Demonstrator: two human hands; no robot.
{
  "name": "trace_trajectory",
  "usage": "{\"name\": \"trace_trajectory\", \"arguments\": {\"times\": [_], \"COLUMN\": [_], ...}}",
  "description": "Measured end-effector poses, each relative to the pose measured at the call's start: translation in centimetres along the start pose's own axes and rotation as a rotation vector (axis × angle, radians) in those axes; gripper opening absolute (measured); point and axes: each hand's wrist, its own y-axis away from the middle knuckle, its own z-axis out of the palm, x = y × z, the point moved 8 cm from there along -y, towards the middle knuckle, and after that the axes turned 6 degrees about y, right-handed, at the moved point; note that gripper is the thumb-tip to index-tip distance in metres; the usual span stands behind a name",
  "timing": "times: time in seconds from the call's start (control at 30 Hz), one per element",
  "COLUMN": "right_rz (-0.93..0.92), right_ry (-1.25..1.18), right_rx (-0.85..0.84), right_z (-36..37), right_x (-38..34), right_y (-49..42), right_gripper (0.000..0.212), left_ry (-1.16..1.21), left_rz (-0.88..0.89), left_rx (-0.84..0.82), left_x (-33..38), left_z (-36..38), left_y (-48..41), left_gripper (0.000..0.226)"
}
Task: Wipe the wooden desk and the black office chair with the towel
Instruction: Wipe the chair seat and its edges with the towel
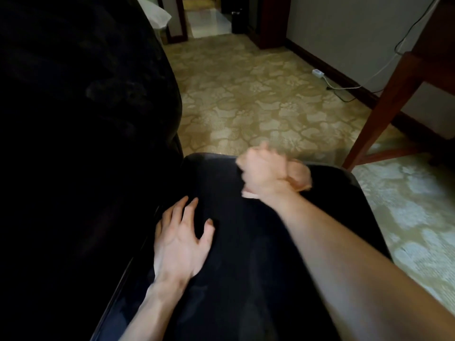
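The black office chair (246, 242) fills the lower middle, its seat below me and its tall backrest (86, 119) dark on the left. My left hand (181, 238) rests flat on the seat near the backrest, fingers spread. My right hand (264, 172), blurred by motion, grips a bunched pinkish towel (300, 175) against the far part of the seat. The wooden desk (394, 107) shows at the right edge as a slanted brown leg and part of its frame.
Patterned beige carpet (258, 102) spreads beyond the chair. A white power adapter (318, 73) with cables lies by the dark baseboard near the desk. A doorway and a dark bin (236, 22) stand at the far end. White bedding (155, 13) peeks past the backrest.
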Motion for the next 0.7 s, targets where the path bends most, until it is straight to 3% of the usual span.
{"name": "trace_trajectory", "arguments": {"times": [0.1,0.2,0.3,0.43,0.53,0.7], "right_rz": [0.181,0.289,0.181,-0.08,-0.161,-0.162], "right_ry": [0.068,0.092,0.075,-0.102,-0.146,-0.132], "right_rx": [-0.067,-0.089,-0.062,0.027,0.007,-0.102], "right_z": [-0.1,-0.6,-1.3,-2.2,-2.2,-0.2], "right_x": [9.6,13.0,8.5,-3.8,-11.0,-12.1], "right_y": [1.8,2.7,2.0,-0.1,-2.1,-4.7], "right_gripper": [0.035,0.034,0.032,0.045,0.043,0.032], "left_ry": [-0.025,-0.045,-0.062,-0.097,-0.112,-0.161], "left_rz": [-0.01,-0.006,-0.016,-0.027,-0.025,-0.046], "left_rx": [-0.003,-0.004,-0.024,-0.04,-0.054,-0.125], "left_x": [0.4,0.7,0.8,1.0,0.8,0.3], "left_z": [0.0,0.2,0.3,0.3,0.3,0.8], "left_y": [0.0,0.0,0.2,0.7,0.6,0.0], "left_gripper": [0.073,0.075,0.078,0.078,0.078,0.091]}}
